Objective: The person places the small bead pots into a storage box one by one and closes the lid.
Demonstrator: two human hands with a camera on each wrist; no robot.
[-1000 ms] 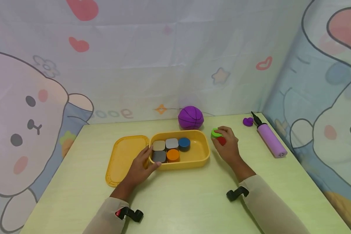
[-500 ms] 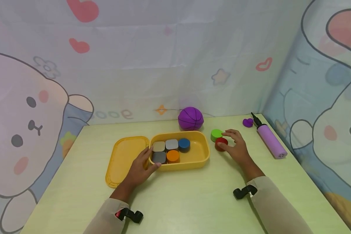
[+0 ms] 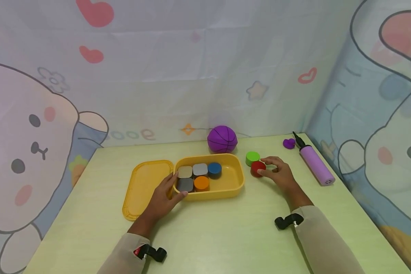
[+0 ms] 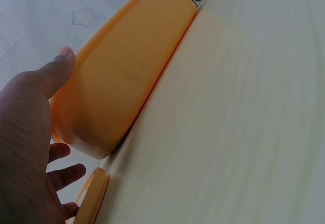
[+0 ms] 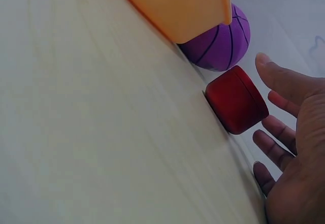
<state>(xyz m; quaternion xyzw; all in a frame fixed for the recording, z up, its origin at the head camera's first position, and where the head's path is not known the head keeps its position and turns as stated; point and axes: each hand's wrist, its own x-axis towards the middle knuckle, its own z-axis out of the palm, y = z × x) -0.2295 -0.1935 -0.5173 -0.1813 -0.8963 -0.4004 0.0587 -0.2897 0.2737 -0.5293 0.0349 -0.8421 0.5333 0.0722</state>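
On the table, my left hand (image 3: pixel 161 198) holds the left end of a yellow plastic box (image 3: pixel 240 179), thumb at the near rim and fingers round the end wall. Several small tins sit in the box's left part, among them blue (image 3: pixel 214 170), orange (image 3: pixel 201 183) and dark grey (image 3: pixel 185 185) ones. Right of the box stands a round red tin (image 5: pixel 236 101), a green tin (image 3: pixel 252 158) just behind it. Around the red tin's right side my right hand (image 3: pixel 279 173) is spread; in the right wrist view its thumb is apart from the tin.
A yellow lid (image 3: pixel 145 182) lies left of the box, partly under my left hand. Behind the box sits a purple ball (image 3: pixel 222 139). A lilac hand pump (image 3: pixel 316 165) and a small purple heart-shaped thing (image 3: pixel 289 143) lie at the right. Printed cloth hangs behind the table.
My right hand has drawn back from the green tin, rightward and toward me, to the red tin, uncovering both. My left hand stays at the box.
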